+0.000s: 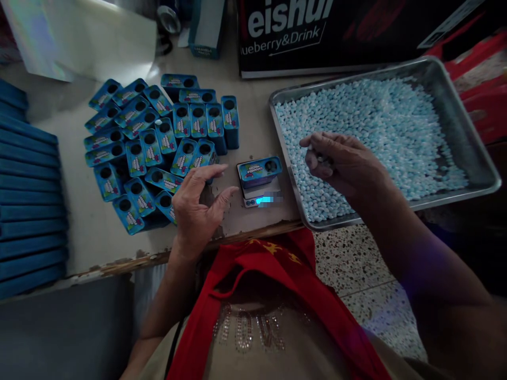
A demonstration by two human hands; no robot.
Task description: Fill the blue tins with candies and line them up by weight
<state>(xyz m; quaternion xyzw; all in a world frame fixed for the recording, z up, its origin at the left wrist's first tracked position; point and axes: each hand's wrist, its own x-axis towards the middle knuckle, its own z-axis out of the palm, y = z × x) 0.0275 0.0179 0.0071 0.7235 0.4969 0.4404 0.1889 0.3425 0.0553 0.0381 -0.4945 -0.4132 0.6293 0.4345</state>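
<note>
A small blue tin (259, 171) with a round hole in its top sits on a little digital scale (249, 194), whose display glows blue. Left of it, my left hand (198, 206) is open, thumb and fingers apart, touching neither the tin nor the scale. Over the near left part of a metal tray (485, 153), my right hand (340, 158) has its fingers curled around a few candies (322, 158). Pale blue and white candies (368, 116) lie spread across the tray. Several similar tins (137, 158) stand grouped beyond my left hand.
Stacked blue boxes (31, 200) line the table's left side. A large black carton (336, 37) stands behind the tray. At the back are an open teal box (206, 31), a can (169, 18) and a shiny sheet (91, 37). The table's worn front edge (146, 258) is near my body.
</note>
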